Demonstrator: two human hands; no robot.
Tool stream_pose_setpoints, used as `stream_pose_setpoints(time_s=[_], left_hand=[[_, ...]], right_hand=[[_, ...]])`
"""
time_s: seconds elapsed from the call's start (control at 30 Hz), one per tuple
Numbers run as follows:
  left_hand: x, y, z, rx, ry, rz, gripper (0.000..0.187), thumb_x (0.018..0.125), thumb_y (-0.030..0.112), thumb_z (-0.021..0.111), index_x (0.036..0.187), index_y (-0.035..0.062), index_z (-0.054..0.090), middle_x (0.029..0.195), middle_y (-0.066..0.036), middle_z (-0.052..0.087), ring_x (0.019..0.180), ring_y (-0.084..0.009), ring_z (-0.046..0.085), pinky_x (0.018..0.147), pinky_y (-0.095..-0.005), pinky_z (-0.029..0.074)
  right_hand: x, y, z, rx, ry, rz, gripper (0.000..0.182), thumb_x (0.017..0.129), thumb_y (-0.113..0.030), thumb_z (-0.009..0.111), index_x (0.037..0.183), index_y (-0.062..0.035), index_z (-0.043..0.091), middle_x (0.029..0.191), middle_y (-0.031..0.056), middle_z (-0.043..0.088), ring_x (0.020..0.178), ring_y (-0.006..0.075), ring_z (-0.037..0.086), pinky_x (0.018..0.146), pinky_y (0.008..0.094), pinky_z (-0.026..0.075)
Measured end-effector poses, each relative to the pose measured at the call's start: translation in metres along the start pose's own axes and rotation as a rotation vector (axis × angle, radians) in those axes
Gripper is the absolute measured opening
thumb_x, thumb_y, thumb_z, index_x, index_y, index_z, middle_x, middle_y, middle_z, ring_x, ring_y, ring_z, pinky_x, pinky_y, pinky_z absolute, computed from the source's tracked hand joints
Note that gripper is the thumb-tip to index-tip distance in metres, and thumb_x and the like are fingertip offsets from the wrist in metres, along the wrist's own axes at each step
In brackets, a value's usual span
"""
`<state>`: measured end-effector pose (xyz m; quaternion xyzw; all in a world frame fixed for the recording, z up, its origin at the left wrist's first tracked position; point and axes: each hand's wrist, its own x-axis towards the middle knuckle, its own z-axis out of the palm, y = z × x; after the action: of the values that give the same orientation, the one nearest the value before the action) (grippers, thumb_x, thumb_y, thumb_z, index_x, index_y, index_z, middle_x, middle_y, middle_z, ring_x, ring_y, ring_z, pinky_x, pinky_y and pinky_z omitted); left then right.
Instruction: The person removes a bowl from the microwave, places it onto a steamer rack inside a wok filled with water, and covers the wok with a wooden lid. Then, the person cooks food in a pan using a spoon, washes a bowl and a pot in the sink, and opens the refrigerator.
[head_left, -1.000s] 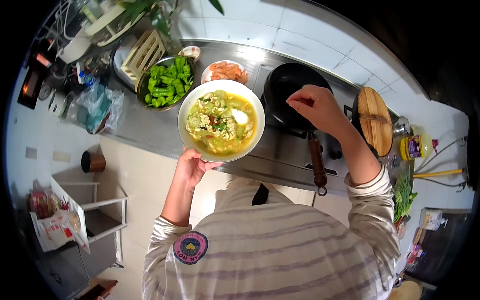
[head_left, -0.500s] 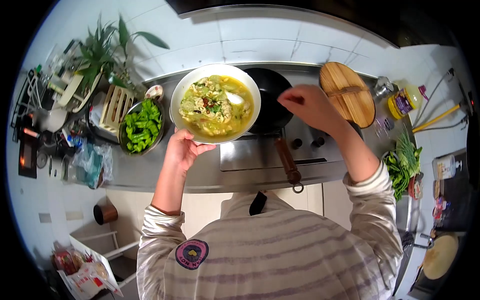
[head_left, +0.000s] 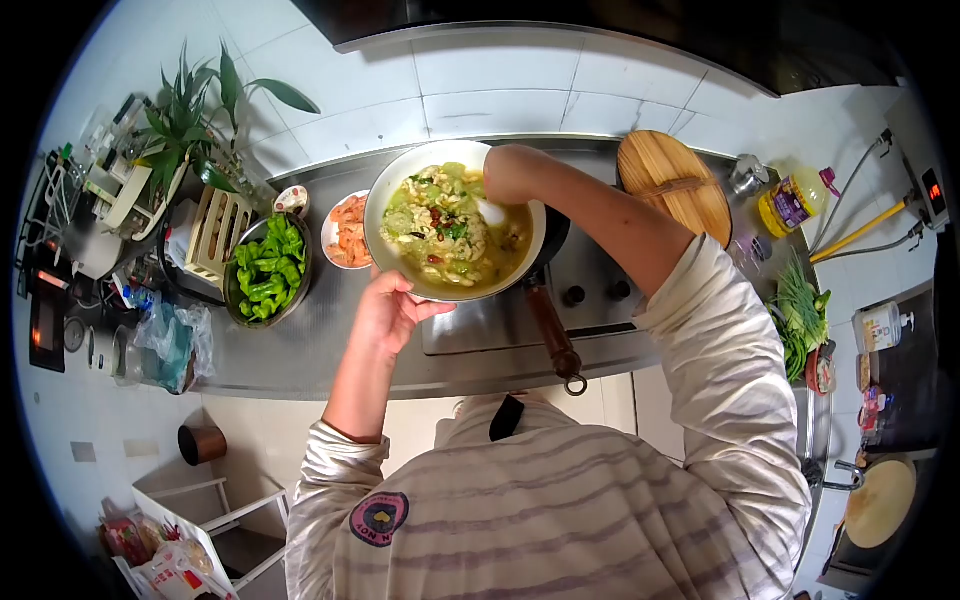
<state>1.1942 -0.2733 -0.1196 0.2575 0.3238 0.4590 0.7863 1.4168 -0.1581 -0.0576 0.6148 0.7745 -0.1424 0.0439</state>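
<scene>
A large white bowl (head_left: pixel 378 222) of yellow-green soup with egg, green pieces and red bits is held up over the counter. My left hand (head_left: pixel 388 312) grips its lower left rim, thumb on the near side. At the bowl's upper right rim is my right hand (head_left: pixel 512 175), its fingertips hidden in part, close to a white spoon (head_left: pixel 491 212) lying in the soup. Behind the bowl, a black pan (head_left: pixel 556 235) with a wooden handle (head_left: pixel 552 330) sits on the stove, mostly covered.
Left of the bowl are a plate of shrimp (head_left: pixel 350 240) and a bowl of green peppers (head_left: pixel 268 268). A wooden lid (head_left: pixel 690 205) leans at the right, near an oil bottle (head_left: pixel 797 203). Leafy greens (head_left: pixel 797 325) lie at the far right.
My right hand has moved left from above the pan to the bowl's rim. The bowl has shifted slightly right, and the plate of shrimp now shows beside it.
</scene>
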Motion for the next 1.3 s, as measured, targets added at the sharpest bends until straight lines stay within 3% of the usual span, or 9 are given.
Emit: stream_pose_setpoints(time_s=[0.07,0.23,0.4,0.67,0.8,0.87,1.1,1.2,1.3], left_hand=[[0.003,-0.002,-0.008,-0.112,-0.033,-0.047,0.070,0.069,0.001,0.043,0.133,0.0088,0.016,0.120,-0.025,0.046,0.091,-0.0409,0.061,0.068,-0.0538,0.058],[0.001,-0.003,-0.013,-0.111,0.001,-0.033,0.070,0.069,0.001,0.042,0.133,0.0107,0.016,0.121,-0.024,0.045,0.091,-0.0400,0.061,0.066,-0.0521,0.058],[-0.005,0.001,-0.012,-0.098,0.028,-0.025,0.071,0.070,0.001,0.042,0.134,0.0121,0.015,0.121,-0.023,0.045,0.092,-0.0391,0.061,0.065,-0.0513,0.059],[-0.004,0.004,-0.016,-0.044,0.031,0.038,0.072,0.070,0.001,0.043,0.134,0.0139,0.014,0.122,-0.024,0.044,0.091,-0.0387,0.062,0.066,-0.0514,0.059],[-0.002,0.010,-0.013,0.002,0.052,0.069,0.068,0.070,0.002,0.043,0.133,0.0080,0.017,0.119,-0.024,0.048,0.090,-0.0378,0.062,0.067,-0.0514,0.058],[0.004,0.012,-0.021,-0.050,0.055,-0.016,0.056,0.070,0.006,0.043,0.124,-0.0063,0.035,0.113,-0.025,0.054,0.091,-0.0373,0.062,0.070,-0.0480,0.058],[0.009,0.014,-0.021,-0.158,0.040,-0.063,0.056,0.069,0.010,0.045,0.122,-0.0091,0.038,0.110,-0.024,0.056,0.089,-0.0371,0.063,0.071,-0.0471,0.058],[0.012,0.017,-0.024,-0.123,-0.001,-0.055,0.049,0.073,0.009,0.040,0.118,-0.0098,0.039,0.109,-0.025,0.057,0.089,-0.0367,0.064,0.070,-0.0479,0.058],[0.018,0.025,-0.021,-0.076,0.037,-0.030,0.049,0.073,0.009,0.040,0.118,-0.0096,0.040,0.108,-0.025,0.058,0.088,-0.0366,0.064,0.070,-0.0478,0.058]], right_hand=[[0.004,-0.002,0.004,-0.035,-0.032,-0.010,0.019,0.072,-0.018,0.059,0.076,-0.0023,0.069,0.074,0.0181,0.064,0.069,0.0309,0.063,0.063,0.0391,0.050],[0.014,-0.006,0.009,-0.141,-0.095,-0.067,0.023,0.072,-0.021,0.062,0.078,-0.0004,0.068,0.078,0.0191,0.065,0.071,0.0307,0.063,0.064,0.0397,0.050],[0.018,-0.017,0.009,-0.095,-0.148,-0.064,0.036,0.069,-0.029,0.070,0.083,0.0035,0.068,0.080,0.0190,0.065,0.071,0.0294,0.063,0.065,0.0381,0.050],[0.022,-0.028,0.005,-0.006,-0.207,-0.052,0.044,0.067,-0.033,0.073,0.088,0.0057,0.067,0.084,0.0180,0.067,0.074,0.0271,0.064,0.067,0.0358,0.051],[0.020,-0.029,-0.001,0.052,-0.220,0.013,0.045,0.066,-0.033,0.074,0.089,0.0056,0.067,0.086,0.0184,0.066,0.074,0.0270,0.064,0.068,0.0358,0.050],[0.023,-0.024,-0.009,0.106,-0.176,-0.007,0.045,0.065,-0.031,0.074,0.090,0.0055,0.067,0.086,0.0187,0.066,0.074,0.0268,0.063,0.069,0.0359,0.050],[0.018,-0.016,-0.042,0.448,-0.110,-0.084,0.034,0.068,-0.028,0.073,0.090,-0.0024,0.069,0.082,0.0126,0.066,0.074,0.0222,0.060,0.069,0.0334,0.047],[0.009,-0.017,-0.051,0.599,-0.121,-0.105,0.032,0.070,-0.028,0.071,0.090,-0.0030,0.069,0.071,0.0047,0.058,0.066,0.0135,0.048,0.059,0.0277,0.039],[0.013,-0.007,-0.045,0.705,-0.041,-0.155,0.032,0.071,-0.029,0.071,0.090,-0.0032,0.069,0.066,0.0017,0.053,0.063,0.0110,0.042,0.055,0.0264,0.034]])
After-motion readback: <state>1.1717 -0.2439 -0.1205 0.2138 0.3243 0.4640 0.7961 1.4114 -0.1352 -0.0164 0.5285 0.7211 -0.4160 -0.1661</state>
